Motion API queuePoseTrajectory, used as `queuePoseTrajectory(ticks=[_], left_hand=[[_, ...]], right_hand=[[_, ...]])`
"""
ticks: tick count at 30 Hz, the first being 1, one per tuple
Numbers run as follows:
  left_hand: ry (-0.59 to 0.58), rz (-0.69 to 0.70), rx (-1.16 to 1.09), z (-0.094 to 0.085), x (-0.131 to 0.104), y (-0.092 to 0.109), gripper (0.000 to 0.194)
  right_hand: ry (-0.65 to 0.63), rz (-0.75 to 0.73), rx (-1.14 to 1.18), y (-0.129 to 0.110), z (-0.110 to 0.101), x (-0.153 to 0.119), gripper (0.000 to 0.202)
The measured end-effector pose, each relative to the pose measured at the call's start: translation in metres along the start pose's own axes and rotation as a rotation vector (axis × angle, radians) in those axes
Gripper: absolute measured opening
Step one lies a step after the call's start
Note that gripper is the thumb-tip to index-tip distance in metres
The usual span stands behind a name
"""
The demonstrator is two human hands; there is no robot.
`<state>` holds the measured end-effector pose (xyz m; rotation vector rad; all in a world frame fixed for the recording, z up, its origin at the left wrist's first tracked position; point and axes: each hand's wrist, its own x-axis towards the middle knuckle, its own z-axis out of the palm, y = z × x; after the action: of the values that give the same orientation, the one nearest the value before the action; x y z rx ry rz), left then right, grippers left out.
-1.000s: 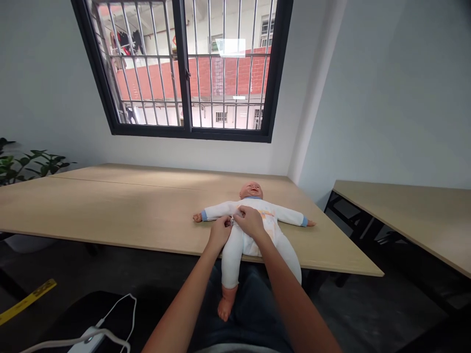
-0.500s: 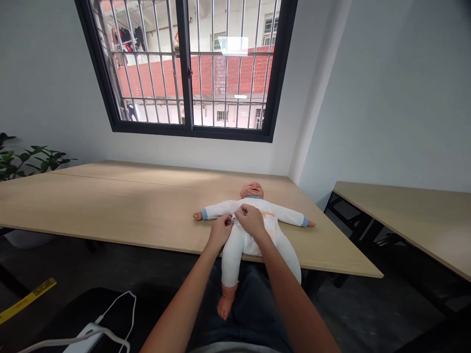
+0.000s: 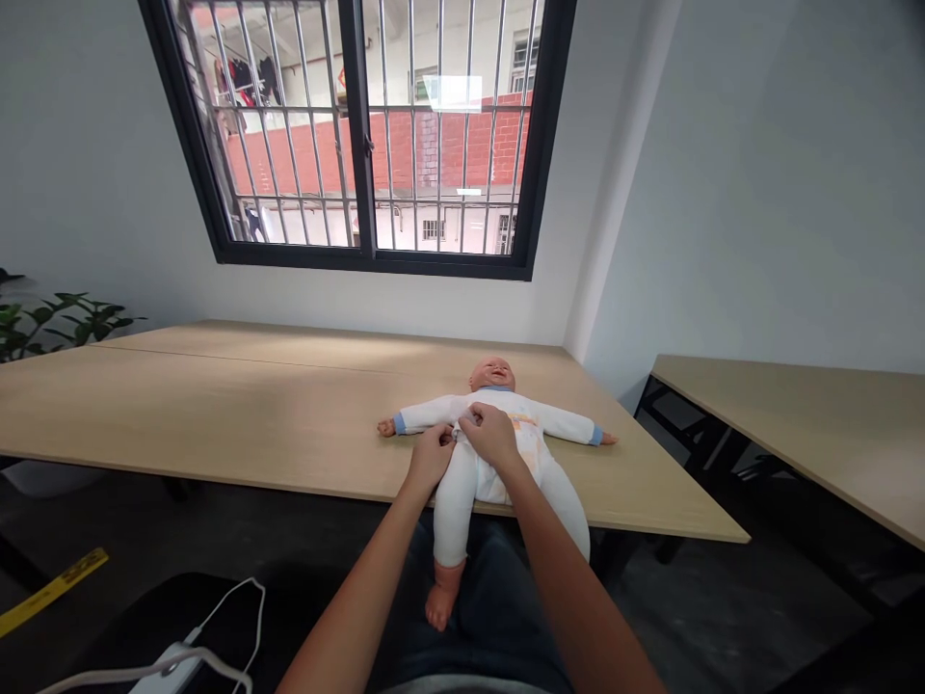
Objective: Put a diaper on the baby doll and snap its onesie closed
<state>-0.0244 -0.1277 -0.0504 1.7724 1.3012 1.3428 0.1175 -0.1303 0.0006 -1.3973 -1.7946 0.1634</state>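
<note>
A baby doll [image 3: 494, 374] lies on its back at the near edge of the wooden table, arms spread and legs hanging over the edge. It wears a white outfit with blue collar and cuffs. Around its hips is a white diaper [image 3: 531, 443] with pale orange print. My left hand [image 3: 434, 451] is closed in a pinch at the diaper's side edge, by the doll's hip on the left of the view. Just above and to the right, my right hand [image 3: 489, 432] pinches the diaper's front near the waist. The fingertips hide most of the gripped edge.
The table [image 3: 275, 405] reaches to the wall under a barred window [image 3: 368, 145]. A second table [image 3: 795, 395] stands to the right across a gap. At lower left are a white power strip [image 3: 168, 673] with cables; a plant [image 3: 79, 316] is at far left.
The view has shifted very slightly. Both hands keep their pinch at the doll's waist, with hardly any visible movement.
</note>
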Motion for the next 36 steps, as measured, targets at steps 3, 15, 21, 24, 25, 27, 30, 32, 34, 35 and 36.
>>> queuePoseTrajectory(ticks=[3,15,21,24,25,27,30,32,34,35,36], left_hand=[[0.004,0.006,0.003,0.0001,-0.0001,-0.0004,0.010],[0.001,0.025,0.013,0.0003,0.0010,-0.0025,0.011],[-0.008,0.016,0.001,-0.0002,0.0009,-0.0021,0.010],[-0.017,0.009,-0.011,-0.0003,0.0014,-0.0027,0.012],[-0.019,0.008,-0.015,-0.0002,0.0016,-0.0031,0.012],[-0.025,0.007,-0.023,0.0002,0.0019,-0.0042,0.014],[-0.031,0.011,-0.033,0.0008,0.0021,-0.0057,0.015],[-0.030,0.015,-0.038,0.0009,0.0019,-0.0060,0.015],[-0.030,0.015,-0.042,0.0009,0.0018,-0.0055,0.015],[-0.030,0.013,-0.043,0.0008,0.0017,-0.0050,0.015],[-0.030,0.011,-0.044,0.0006,0.0016,-0.0045,0.015]], right_hand=[[0.002,-0.001,0.005,0.0001,0.0001,-0.0008,0.019],[0.025,-0.032,0.012,0.0019,0.0016,-0.0039,0.022],[0.026,-0.037,0.008,0.0010,0.0009,-0.0064,0.020],[0.027,-0.032,0.008,0.0004,-0.0001,-0.0071,0.019],[0.028,-0.033,0.008,0.0003,-0.0003,-0.0073,0.019],[0.028,-0.036,0.009,0.0002,-0.0008,-0.0074,0.019],[0.027,-0.035,0.013,-0.0001,-0.0011,-0.0075,0.019],[0.029,-0.034,0.012,-0.0005,-0.0012,-0.0076,0.020],[0.031,-0.036,0.011,-0.0011,-0.0014,-0.0078,0.020],[0.031,-0.038,0.010,-0.0013,-0.0016,-0.0079,0.020],[0.031,-0.040,0.010,-0.0015,-0.0016,-0.0080,0.020]])
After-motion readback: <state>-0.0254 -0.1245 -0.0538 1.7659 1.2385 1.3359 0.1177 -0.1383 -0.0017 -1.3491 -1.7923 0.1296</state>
